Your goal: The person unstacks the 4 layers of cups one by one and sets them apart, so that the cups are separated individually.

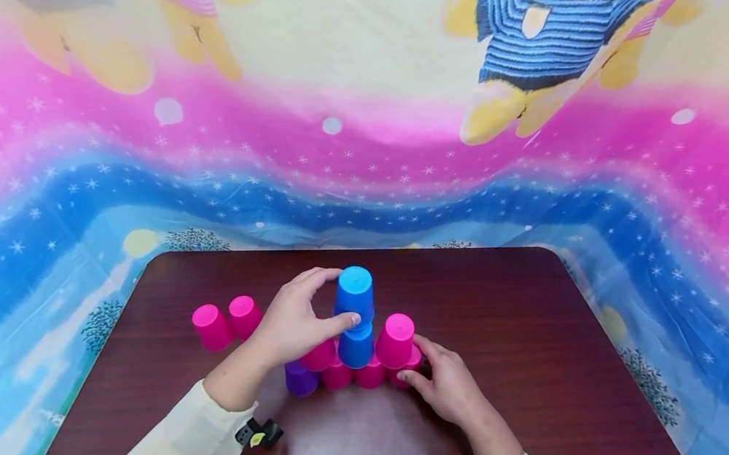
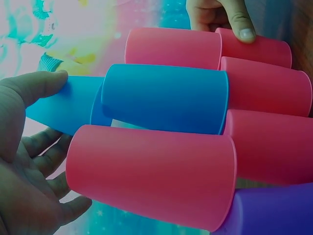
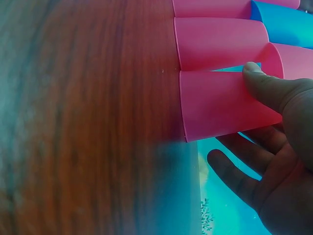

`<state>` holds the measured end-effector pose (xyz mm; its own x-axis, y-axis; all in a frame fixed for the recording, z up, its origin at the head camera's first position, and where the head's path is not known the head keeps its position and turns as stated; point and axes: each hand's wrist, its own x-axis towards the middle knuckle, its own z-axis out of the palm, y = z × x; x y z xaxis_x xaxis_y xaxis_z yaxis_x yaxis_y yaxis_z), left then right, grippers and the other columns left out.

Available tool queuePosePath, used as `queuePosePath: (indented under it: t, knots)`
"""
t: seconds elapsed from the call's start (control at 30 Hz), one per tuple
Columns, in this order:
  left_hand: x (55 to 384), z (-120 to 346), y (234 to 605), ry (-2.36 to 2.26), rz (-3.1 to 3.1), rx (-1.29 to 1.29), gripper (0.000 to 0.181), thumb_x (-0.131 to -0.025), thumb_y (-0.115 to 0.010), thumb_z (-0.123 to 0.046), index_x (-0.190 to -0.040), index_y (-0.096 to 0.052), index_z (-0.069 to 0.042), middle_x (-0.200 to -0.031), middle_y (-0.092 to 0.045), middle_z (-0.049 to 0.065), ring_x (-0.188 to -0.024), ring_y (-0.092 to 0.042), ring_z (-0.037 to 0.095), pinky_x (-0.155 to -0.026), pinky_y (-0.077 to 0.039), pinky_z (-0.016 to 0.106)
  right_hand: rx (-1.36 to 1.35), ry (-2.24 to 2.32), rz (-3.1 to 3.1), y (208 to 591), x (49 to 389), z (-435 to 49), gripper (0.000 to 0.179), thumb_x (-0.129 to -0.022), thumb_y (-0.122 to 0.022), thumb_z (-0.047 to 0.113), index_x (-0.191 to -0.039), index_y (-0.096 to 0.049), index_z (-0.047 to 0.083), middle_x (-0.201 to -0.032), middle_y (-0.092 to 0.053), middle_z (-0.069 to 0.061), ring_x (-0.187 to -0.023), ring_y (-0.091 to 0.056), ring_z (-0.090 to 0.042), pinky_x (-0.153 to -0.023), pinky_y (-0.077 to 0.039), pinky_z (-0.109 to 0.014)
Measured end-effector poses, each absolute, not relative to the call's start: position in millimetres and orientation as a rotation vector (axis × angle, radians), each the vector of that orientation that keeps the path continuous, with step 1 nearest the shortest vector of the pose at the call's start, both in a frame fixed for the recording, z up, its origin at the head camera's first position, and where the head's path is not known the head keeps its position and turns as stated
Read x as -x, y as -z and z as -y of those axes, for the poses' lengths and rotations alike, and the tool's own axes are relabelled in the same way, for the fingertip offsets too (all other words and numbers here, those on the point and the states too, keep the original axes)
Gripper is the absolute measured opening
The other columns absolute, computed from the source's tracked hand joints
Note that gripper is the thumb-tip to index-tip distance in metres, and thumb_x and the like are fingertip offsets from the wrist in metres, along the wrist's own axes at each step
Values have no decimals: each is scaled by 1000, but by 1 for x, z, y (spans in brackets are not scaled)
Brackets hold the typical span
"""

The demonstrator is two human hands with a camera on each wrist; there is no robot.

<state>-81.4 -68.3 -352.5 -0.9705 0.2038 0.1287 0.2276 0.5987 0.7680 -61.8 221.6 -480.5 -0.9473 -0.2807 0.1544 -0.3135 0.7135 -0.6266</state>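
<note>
My left hand (image 1: 295, 320) grips the top blue cup (image 1: 354, 294) between thumb and fingers. That cup is upside down, right at the base of a second blue cup (image 1: 356, 347), which sits between two pink cups in the middle row: the left pink cup (image 2: 151, 176) and the right pink cup (image 1: 396, 340). Beneath them stands a bottom row with a purple cup (image 1: 301, 380) at its left end and pink cups beside it. At the right end, my right hand (image 1: 452, 388) holds the last bottom pink cup (image 3: 225, 105), its thumb on the near side and fingers behind.
Two more upside-down pink cups, one nearer (image 1: 213, 329) and one farther (image 1: 244, 315), stand left of the stack, beyond my left forearm. The dark wooden table (image 1: 557, 349) has its far edge against a printed cloth backdrop (image 1: 355, 183).
</note>
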Motion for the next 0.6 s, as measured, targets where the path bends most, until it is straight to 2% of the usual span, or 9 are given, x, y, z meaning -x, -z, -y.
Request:
queuePosePath:
  t: [0.6]
  knots:
    - [82,84,355,1363,2748,312,75,-82,-87,-43,-147,-55,-24,-147,-55,-2,-137,-51,30,-95,-55,61,-500,-1059,2857,482,62,-222,66,-85,-88,28,-144,-59,14,-134,-68,-5,-119,-68,-20,-102,-55,-43]
